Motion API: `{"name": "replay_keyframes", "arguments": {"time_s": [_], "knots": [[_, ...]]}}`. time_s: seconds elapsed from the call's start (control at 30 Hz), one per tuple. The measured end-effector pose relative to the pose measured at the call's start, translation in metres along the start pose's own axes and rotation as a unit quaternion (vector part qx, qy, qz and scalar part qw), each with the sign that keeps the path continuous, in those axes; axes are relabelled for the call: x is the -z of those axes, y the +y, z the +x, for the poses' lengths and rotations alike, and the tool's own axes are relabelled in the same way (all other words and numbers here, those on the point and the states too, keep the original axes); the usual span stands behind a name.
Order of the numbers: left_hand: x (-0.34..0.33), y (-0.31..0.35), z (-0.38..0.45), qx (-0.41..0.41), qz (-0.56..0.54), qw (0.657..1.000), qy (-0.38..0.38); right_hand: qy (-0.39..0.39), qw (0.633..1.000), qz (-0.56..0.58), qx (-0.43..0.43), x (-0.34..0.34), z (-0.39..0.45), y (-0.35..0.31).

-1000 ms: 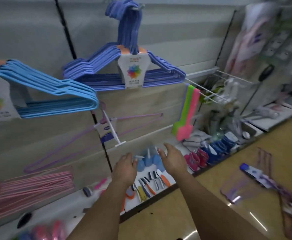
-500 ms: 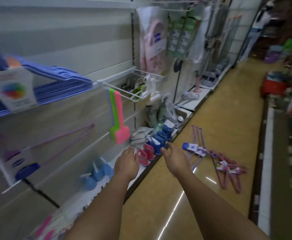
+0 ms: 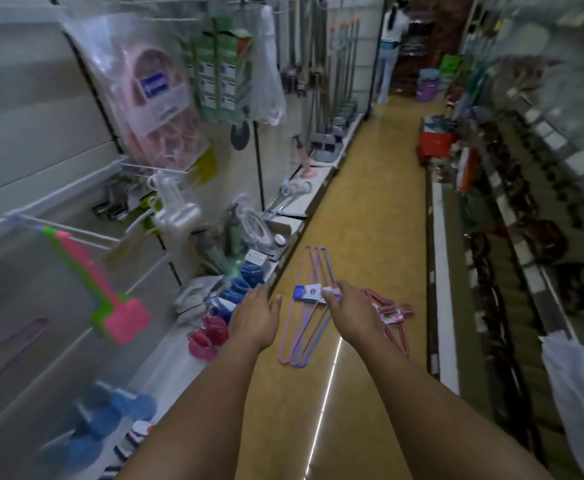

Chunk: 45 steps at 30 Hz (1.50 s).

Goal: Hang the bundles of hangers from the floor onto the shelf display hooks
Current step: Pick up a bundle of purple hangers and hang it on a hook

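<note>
Because both bundles lie on the floor [image 3: 370,209], empty, loose-fingered left hand [image 3: 256,317] and right hand [image 3: 352,311] reach toward twelve o'clock for the purple hanger bundle [image 3: 309,308], pink hanger bundle [image 3: 389,311] at its three o'clock.

A narrow shop aisle runs far ahead, its glossy yellow floor [image 3: 370,209] catching streaks of light. White slatted wall panels [image 3: 23,109] line the left; blurred stocked shelves [image 3: 533,209] fill the right.
</note>
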<state>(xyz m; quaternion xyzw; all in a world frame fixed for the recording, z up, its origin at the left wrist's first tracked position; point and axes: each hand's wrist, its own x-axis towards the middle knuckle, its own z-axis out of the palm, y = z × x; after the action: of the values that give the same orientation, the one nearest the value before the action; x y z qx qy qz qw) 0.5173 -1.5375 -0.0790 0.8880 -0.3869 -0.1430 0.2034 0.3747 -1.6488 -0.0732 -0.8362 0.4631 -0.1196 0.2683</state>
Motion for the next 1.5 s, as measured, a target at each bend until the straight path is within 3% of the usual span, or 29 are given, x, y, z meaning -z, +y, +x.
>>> {"name": "replay_keyframes", "arguments": {"time_s": [0.37, 0.7, 1.07, 1.5], "knots": [[-0.044, 0.053, 0.1, -0.06, -0.019, 0.997, -0.038, 0.021, 0.998, 0.009, -0.067, 0.021, 0.082, 0.054], [-0.045, 0.052, 0.224, -0.066, -0.032, 0.995, -0.062, 0.011, 0.993, 0.011, -0.116, 0.007, 0.199, 0.041], [-0.071, 0.03, 0.319, -0.041, -0.036, 0.994, -0.094, -0.007, 0.992, 0.008, -0.124, -0.029, 0.298, 0.049], [-0.147, 0.041, 0.446, 0.013, -0.051, 0.993, -0.103, -0.072, 0.991, -0.022, -0.109, -0.069, 0.458, 0.114]]}}
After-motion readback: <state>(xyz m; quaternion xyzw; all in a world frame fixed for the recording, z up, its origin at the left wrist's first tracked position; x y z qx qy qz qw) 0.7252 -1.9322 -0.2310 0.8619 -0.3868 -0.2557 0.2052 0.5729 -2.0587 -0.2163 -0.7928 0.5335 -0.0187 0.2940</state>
